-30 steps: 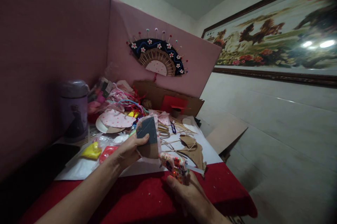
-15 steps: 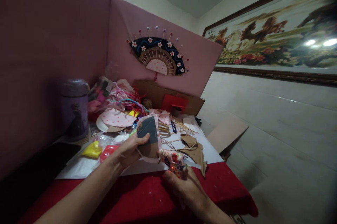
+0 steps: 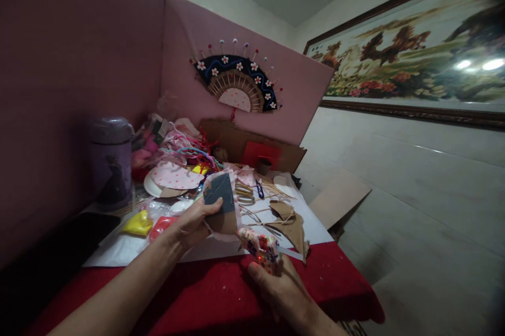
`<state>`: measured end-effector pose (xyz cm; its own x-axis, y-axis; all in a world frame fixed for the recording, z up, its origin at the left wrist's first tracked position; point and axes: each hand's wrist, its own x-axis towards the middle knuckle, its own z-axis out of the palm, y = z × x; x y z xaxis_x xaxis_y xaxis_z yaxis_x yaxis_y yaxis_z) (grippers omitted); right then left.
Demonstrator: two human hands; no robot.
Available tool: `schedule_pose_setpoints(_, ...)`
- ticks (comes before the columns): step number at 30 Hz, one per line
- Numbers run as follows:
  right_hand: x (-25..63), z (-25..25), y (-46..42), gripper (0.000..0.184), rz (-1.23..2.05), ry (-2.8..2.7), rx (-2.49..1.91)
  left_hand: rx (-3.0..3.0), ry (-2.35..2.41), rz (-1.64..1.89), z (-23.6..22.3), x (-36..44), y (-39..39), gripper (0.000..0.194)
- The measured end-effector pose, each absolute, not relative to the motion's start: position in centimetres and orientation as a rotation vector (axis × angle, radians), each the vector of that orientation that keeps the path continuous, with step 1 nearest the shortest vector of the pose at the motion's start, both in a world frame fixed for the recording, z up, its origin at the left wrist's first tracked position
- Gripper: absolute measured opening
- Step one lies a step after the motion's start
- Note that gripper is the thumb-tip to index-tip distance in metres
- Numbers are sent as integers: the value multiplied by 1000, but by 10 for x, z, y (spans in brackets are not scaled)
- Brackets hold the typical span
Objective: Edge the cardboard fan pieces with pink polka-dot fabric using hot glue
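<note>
My left hand (image 3: pixel 199 223) is closed on a cardboard piece (image 3: pixel 224 220) with a dark patch and a pale pink rim, its thumb pressed on the near face. In my right hand (image 3: pixel 276 281) is a glue gun (image 3: pixel 260 249) with a colourful pattern and a small red light. A translucent glue stick (image 3: pixel 290 253) sticks out of its back. The gun's nozzle lies at the lower right edge of the cardboard piece; whether they touch I cannot tell. Behind the hands lie scissors (image 3: pixel 245 194) and a blue utility knife (image 3: pixel 260 189).
A purple flask (image 3: pixel 111 168) stands at left. Pink dotted paper (image 3: pixel 177 175), a yellow packet (image 3: pixel 138 224), a red packet (image 3: pixel 161 228) and torn cardboard (image 3: pixel 294 228) lie on the white sheet. A red cloth (image 3: pixel 221 294) covers the front. A decorated fan (image 3: pixel 239 81) hangs behind.
The glue gun and my right hand have shifted slightly downward, with the gun tilted a little differently. My left hand and the cardboard piece have moved slightly left.
</note>
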<state>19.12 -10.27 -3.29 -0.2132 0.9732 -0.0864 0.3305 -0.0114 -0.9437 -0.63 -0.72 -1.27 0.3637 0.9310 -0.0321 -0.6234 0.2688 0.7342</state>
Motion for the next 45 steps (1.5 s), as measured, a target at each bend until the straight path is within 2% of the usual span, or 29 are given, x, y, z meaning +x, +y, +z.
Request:
schedule_pose_setpoints(9, 195, -32, -103, 41, 1226, -1596, -1399, 684, 531, 1143, -17, -8, -6, 33)
schedule_pose_setpoints(27, 186, -27, -103, 48, 1300, -1536, -1388, 672, 529, 1128, -15, -8, -7, 33)
schedule_pose_setpoints(41, 184, -31, -95, 45, 1259, -1562, -1327, 697, 512, 1112, -12, -5, -10, 25)
schedule_pose_setpoints(45, 181, -25, -91, 44, 1274, -1583, -1292, 696, 518, 1104, -10, -4, -12, 29)
